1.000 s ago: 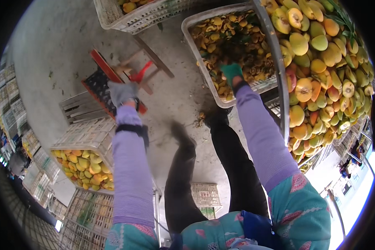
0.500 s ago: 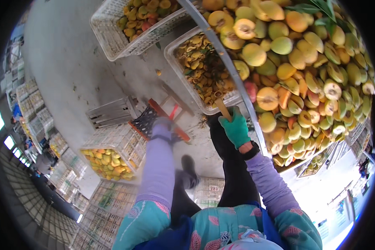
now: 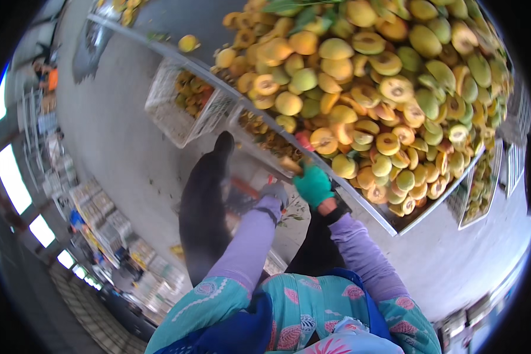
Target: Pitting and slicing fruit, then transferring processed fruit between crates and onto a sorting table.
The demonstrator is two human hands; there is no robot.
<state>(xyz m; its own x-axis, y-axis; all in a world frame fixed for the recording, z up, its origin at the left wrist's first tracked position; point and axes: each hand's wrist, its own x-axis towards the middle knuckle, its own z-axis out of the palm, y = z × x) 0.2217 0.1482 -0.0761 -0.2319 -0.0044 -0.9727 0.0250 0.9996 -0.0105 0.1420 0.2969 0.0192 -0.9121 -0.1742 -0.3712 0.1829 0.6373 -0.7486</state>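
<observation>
My right hand (image 3: 312,185), in a green glove, is closed around a short wooden-handled tool (image 3: 290,165) just outside the metal table's rim; the tool's far end is blurred. My left hand (image 3: 274,193), in a grey glove, is low between my legs at the edge of a low stool (image 3: 243,187) with a red-orange frame. It looks closed on the stool, though motion smears the fingers. A large heap of yellow-green peaches (image 3: 389,88), many cut in half with stones showing, lies on the metal table (image 3: 218,79) ahead and to the right.
A crate of peel and scraps (image 3: 259,127) stands partly under the table edge. Left of it is a white plastic crate (image 3: 165,112) with fruit. Another crate (image 3: 481,197) stands beyond the table's right corner. Stacked crates (image 3: 109,212) and people are farther left.
My view has swung, bringing more of the table into sight. My left leg has stretched forward. My left hand and the stool have moved right, closer to my right hand, which still holds the tool.
</observation>
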